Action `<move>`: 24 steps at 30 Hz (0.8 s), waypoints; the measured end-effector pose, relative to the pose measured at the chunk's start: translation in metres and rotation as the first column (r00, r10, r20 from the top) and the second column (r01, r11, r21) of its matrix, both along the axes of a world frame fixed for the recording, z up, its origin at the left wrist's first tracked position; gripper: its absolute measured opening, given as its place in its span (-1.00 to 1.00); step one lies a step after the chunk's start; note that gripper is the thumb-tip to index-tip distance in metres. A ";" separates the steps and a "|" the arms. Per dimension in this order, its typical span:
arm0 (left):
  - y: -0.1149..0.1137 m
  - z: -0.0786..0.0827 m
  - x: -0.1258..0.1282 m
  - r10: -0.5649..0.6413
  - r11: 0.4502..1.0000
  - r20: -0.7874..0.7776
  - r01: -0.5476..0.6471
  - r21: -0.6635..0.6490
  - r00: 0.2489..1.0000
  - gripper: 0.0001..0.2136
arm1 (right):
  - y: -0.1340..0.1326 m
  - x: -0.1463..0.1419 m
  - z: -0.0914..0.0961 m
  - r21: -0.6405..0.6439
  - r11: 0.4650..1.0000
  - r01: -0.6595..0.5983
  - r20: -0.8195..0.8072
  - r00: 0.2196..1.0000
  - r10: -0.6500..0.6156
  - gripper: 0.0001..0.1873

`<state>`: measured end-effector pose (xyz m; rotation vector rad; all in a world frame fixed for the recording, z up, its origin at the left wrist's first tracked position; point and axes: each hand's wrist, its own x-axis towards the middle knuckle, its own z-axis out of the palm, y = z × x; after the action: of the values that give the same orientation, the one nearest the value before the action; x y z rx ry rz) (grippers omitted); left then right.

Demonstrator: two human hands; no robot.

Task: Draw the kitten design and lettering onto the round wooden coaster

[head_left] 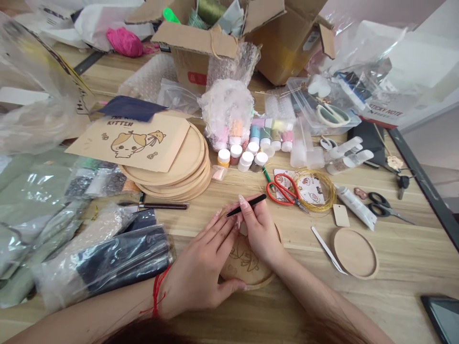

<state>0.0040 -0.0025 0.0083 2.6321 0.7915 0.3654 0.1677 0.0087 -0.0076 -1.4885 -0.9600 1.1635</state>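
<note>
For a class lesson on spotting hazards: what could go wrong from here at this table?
The round wooden disc is not clamped, only pressed by the left hand, so it might slip under the black pen-shaped tool in the right hand. The nearby red-handled scissors could get knocked.

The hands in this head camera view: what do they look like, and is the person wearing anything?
The left hand and right hand are bare, without gloves, and the forearms show no sleeves. The nails are long and pointed. A red string bracelet circles the left wrist, its loose ends dangling.
</note>
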 end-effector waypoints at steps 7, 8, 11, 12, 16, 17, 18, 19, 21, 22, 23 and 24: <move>0.005 -0.004 0.001 -0.033 0.993 0.055 0.026 0.117 0.998 -0.23 | 0.006 0.006 0.001 0.048 0.999 0.019 -0.288 0.957 -0.005 -0.61; 0.005 -0.004 0.001 -0.040 0.991 0.060 0.032 0.133 0.997 -0.25 | 0.006 0.008 0.003 0.068 0.997 0.031 -0.302 0.953 -0.009 -0.61; 0.002 -0.004 0.000 -0.070 0.984 0.066 0.058 0.171 0.995 -0.33 | 0.006 0.019 0.010 0.141 0.986 0.083 -0.267 0.963 -0.043 -0.66; 0.000 -0.004 -0.001 -0.088 0.980 0.075 0.073 0.184 0.993 -0.36 | 0.007 0.023 0.012 0.161 0.981 0.110 -0.255 0.965 -0.066 -0.67; -0.009 -0.005 -0.002 -0.203 0.955 0.176 0.155 0.253 0.963 -0.49 | 0.014 0.041 0.009 0.177 0.958 0.225 -0.272 0.947 -0.172 -0.66; -0.010 -0.005 -0.002 -0.220 0.950 0.205 0.161 0.268 0.954 -0.54 | 0.016 0.044 0.007 0.164 0.958 0.236 -0.278 0.943 -0.185 -0.65; -0.010 -0.004 -0.002 -0.224 0.947 0.232 0.156 0.280 0.946 -0.58 | 0.017 0.046 0.005 0.151 0.959 0.239 -0.284 0.940 -0.190 -0.65; -0.009 -0.004 -0.002 -0.211 0.948 0.251 0.135 0.288 0.945 -0.62 | 0.018 0.048 0.002 0.140 0.961 0.238 -0.290 0.938 -0.190 -0.65; -0.005 -0.002 -0.002 -0.131 0.955 0.243 0.057 0.290 0.961 -0.64 | 0.019 0.049 -0.001 0.128 0.964 0.232 -0.305 0.934 -0.185 -0.66; -0.002 -0.001 -0.003 -0.074 0.958 0.213 0.010 0.286 0.974 -0.63 | 0.019 0.049 -0.002 0.125 0.965 0.230 -0.312 0.933 -0.182 -0.66; 0.001 0.000 -0.003 -0.012 0.959 0.170 -0.037 0.280 0.985 -0.60 | 0.019 0.049 -0.003 0.121 0.966 0.228 -0.315 0.932 -0.180 -0.66; 0.004 0.001 -0.003 0.044 0.959 0.118 -0.075 0.274 0.992 -0.56 | 0.019 0.049 -0.003 0.118 0.967 0.227 -0.314 0.932 -0.180 -0.66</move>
<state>0.0013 0.0016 0.0089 2.8179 0.8371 0.6797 0.2165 0.0274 -0.0110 -1.2138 -0.6524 1.1002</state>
